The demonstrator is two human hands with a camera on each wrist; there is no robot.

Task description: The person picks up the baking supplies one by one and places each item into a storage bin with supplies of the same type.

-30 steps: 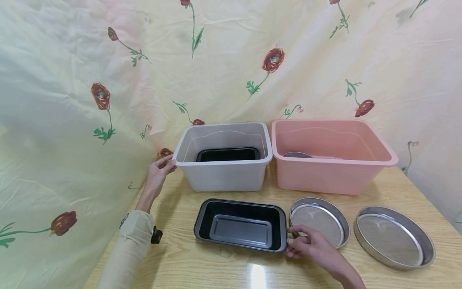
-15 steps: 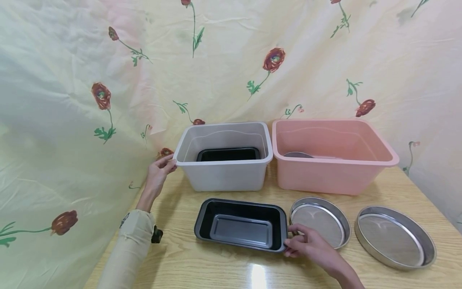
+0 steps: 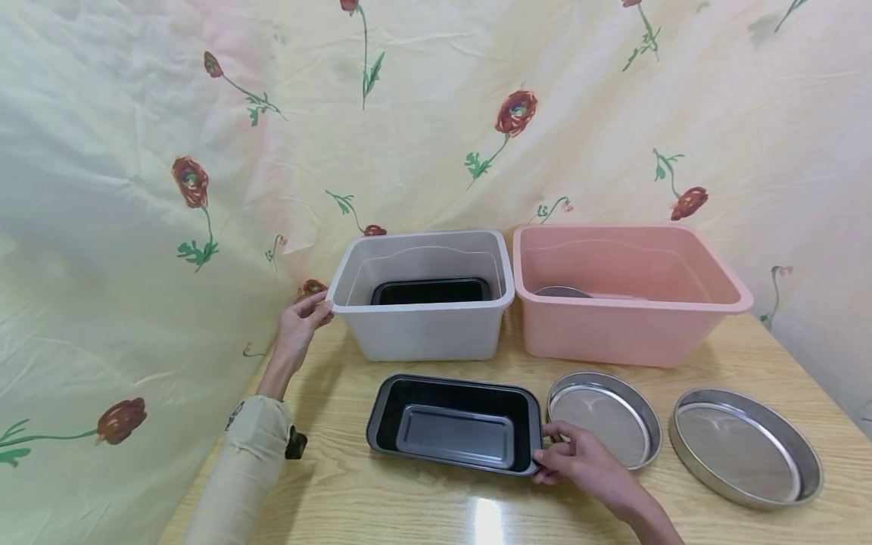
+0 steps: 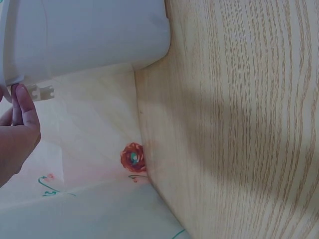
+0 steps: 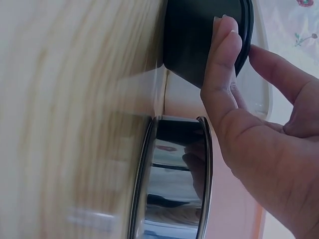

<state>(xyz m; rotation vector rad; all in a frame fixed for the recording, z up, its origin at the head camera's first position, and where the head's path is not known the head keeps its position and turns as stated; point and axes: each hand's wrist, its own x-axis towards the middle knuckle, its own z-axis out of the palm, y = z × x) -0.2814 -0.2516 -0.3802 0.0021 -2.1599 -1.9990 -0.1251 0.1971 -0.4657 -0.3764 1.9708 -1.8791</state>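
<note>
Here the right hand (image 3: 586, 465) grips the right end of a black loaf pan (image 3: 455, 424), the thumb on top of the rim and the fingers (image 5: 222, 64) curled against its outer wall, as the right wrist view shows. The pan sits flat on the wooden table (image 3: 381, 499) towards the front edge, about midway along it. Just beside the pan, on its right, lies a round metal sieve (image 3: 602, 416), and a second, larger round sieve (image 3: 745, 446) lies further towards the right edge, apart from the first.

The left hand (image 3: 296, 329) rests at the left rim of a grey plastic bin (image 3: 422, 329), with fingertips (image 4: 20, 99) touching the rim's edge; the fingers look fairly straight, and they are not wrapped round it. The bin stands at the back of the table and holds another black pan (image 3: 431, 291). A pink plastic bin (image 3: 623, 333) stands just beside it on the right, with a metal piece (image 3: 562, 291) lying inside. A flowered cloth (image 3: 170, 151) hangs behind the table and along its left edge.
</note>
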